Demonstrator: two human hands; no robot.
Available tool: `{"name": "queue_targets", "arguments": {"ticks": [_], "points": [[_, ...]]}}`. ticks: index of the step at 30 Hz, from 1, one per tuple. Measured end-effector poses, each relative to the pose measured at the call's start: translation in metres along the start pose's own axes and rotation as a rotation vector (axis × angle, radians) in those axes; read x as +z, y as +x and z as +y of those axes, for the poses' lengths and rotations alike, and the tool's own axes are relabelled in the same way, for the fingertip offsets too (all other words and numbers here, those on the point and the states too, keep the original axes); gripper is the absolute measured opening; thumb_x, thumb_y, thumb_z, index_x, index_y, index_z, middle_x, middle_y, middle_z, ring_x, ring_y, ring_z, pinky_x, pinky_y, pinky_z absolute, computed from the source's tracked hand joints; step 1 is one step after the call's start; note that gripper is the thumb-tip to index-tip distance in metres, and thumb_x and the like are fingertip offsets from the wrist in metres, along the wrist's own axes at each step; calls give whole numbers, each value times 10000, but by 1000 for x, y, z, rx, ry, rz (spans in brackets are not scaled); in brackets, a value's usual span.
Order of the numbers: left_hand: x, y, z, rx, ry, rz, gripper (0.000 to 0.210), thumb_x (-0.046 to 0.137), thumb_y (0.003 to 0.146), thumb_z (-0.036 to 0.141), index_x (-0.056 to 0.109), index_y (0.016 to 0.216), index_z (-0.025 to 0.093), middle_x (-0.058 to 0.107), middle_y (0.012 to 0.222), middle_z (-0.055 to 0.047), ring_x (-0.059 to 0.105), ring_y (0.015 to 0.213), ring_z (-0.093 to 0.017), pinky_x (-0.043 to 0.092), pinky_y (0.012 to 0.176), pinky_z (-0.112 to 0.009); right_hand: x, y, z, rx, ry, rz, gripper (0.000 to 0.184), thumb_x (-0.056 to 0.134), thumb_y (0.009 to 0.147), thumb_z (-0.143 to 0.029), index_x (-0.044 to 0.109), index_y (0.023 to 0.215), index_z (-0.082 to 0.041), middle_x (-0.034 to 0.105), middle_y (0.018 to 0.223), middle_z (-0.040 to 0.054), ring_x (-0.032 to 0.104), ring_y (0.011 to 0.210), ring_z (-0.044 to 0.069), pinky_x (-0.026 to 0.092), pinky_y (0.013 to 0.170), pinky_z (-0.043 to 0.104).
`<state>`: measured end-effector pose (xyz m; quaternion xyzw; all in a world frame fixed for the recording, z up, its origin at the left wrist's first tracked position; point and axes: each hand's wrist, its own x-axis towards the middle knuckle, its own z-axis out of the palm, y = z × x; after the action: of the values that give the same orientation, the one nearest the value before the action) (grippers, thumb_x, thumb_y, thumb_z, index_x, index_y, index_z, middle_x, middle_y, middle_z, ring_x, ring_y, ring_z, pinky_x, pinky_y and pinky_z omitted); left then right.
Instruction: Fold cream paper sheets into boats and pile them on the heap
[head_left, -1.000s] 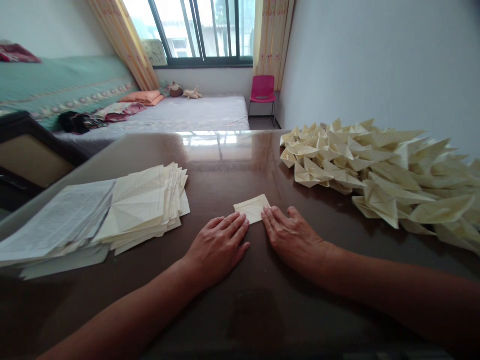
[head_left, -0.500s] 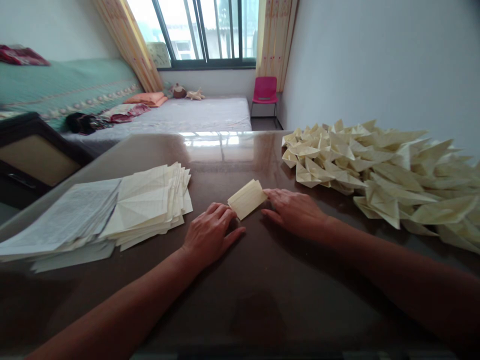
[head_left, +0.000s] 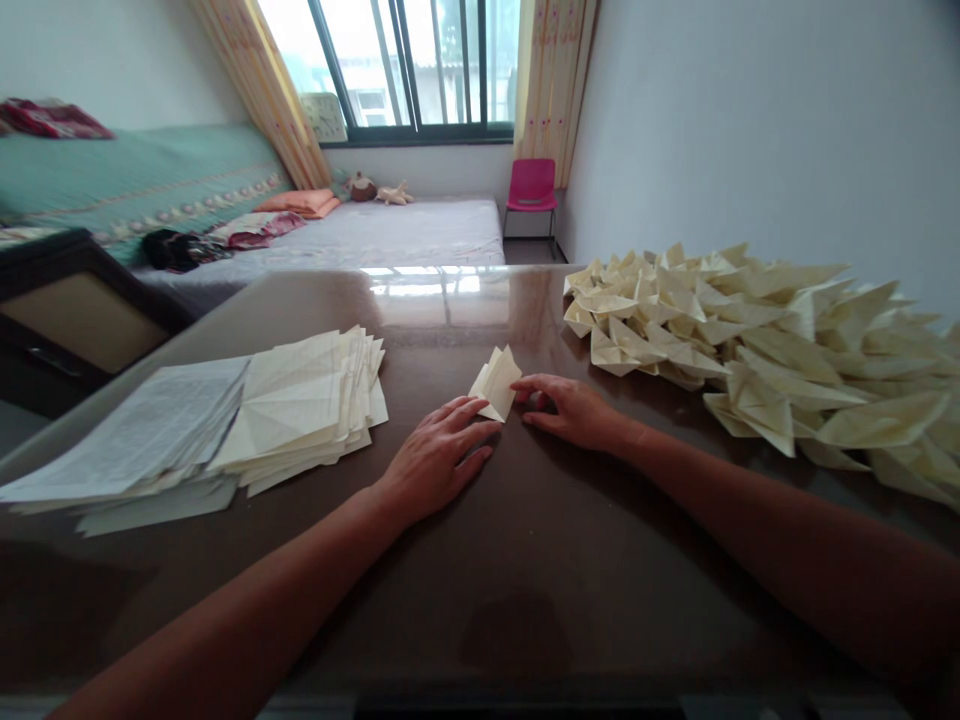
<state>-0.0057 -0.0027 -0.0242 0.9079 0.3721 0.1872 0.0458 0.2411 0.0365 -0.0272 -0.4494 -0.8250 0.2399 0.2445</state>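
A small cream sheet of folded paper lies on the table between my hands, its upper edge parted into pointed flaps. My left hand is open, palm down, with its fingers stretched out and the fingertips resting on the paper's lower left edge. On the other side, my right hand has bent fingers closed at the paper's right edge. Part of that contact is hidden behind the fingers.
A stack of creased and printed sheets lies at the left on the glossy brown table. Many folded paper pieces are heaped at the right. Beyond stand a bed and a pink chair.
The folded paper has turned more upright, and its flaps have spread into points. My left fingers have moved slightly right and up; my right fingers have bent and come left.
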Motion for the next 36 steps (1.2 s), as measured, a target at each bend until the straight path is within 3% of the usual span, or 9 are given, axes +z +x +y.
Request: {"name": "queue_targets", "arguments": {"ticks": [5, 10, 14, 17, 20, 22, 25, 29, 36], "points": [[-1, 2, 7, 80, 21, -65, 322, 459, 939, 343, 591, 1221, 258, 426, 1444, -69, 392, 1331, -251, 369, 1095, -421, -4, -1, -1, -86, -86, -49, 428, 618, 806, -208, 563, 1230, -219, 648, 1094, 41, 596, 851, 154, 482, 810, 300], [-2, 4, 10, 60, 77, -88, 476, 471, 930, 392, 420, 1392, 291, 468, 1379, -112, 469, 1259, -278, 419, 1031, -453, -6, -4, -3, -207, -206, -92, 446, 547, 867, -234, 528, 1311, -275, 593, 1162, 76, 537, 1064, 212, 452, 904, 360], [0, 3, 6, -19, 105, -23, 566, 487, 922, 393, 349, 1426, 173, 563, 1243, -128, 534, 1174, -260, 455, 1001, -413, -4, -6, -9, -277, -162, -120, 378, 535, 873, -215, 588, 1242, -278, 609, 1108, 62, 549, 1031, 198, 447, 912, 352], [1, 2, 7, 12, 180, 66, 475, 494, 923, 350, 452, 1339, 124, 565, 1250, -150, 517, 1203, -274, 444, 1022, -417, -7, -7, -19, -242, -105, 33, 357, 496, 866, -155, 595, 1199, -235, 615, 1091, 63, 578, 949, 173, 462, 862, 320], [-1, 1, 16, 140, 220, 88, 358, 525, 911, 302, 551, 1225, 134, 580, 1242, -136, 495, 1236, -272, 406, 1070, -425, -11, -9, -30, -297, -245, 211, 517, 568, 817, -179, 477, 1326, -182, 541, 1273, 120, 492, 1134, 244, 389, 957, 397], [-2, 0, 24, 192, 215, 61, 291, 534, 907, 302, 596, 1146, 147, 607, 1198, -120, 542, 1182, -260, 432, 1048, -422, -14, -11, -36, -440, -369, 121, 565, 605, 807, -212, 454, 1351, -187, 521, 1322, 124, 412, 1225, 274, 304, 1012, 440], [-6, -1, 30, 207, 143, 6, 201, 497, 926, 291, 628, 1027, 177, 618, 1193, -91, 598, 1098, -221, 495, 970, -377, -16, -13, -35, -546, -444, -39, 302, 555, 870, -218, 602, 1168, -212, 654, 1103, 86, 503, 1087, 228, 305, 948, 397], [-11, -2, 21, 130, 23, 30, 194, 471, 938, 273, 600, 1047, 178, 641, 1181, -72, 579, 1141, -188, 486, 976, -327, -22, -11, -22, -532, -380, -63, 211, 471, 933, -243, 680, 952, -230, 696, 947, 53, 547, 959, 187, 324, 837, 331], [-7, -4, 12, 175, 152, -55, 315, 433, 960, 326, 571, 1233, 252, 612, 1269, -32, 528, 1215, -211, 449, 984, -363, -36, -5, -9, -464, -204, -249, 215, 499, 912, -262, 706, 967, -256, 700, 1054, 33, 556, 1012, 182, 356, 880, 328]]}}
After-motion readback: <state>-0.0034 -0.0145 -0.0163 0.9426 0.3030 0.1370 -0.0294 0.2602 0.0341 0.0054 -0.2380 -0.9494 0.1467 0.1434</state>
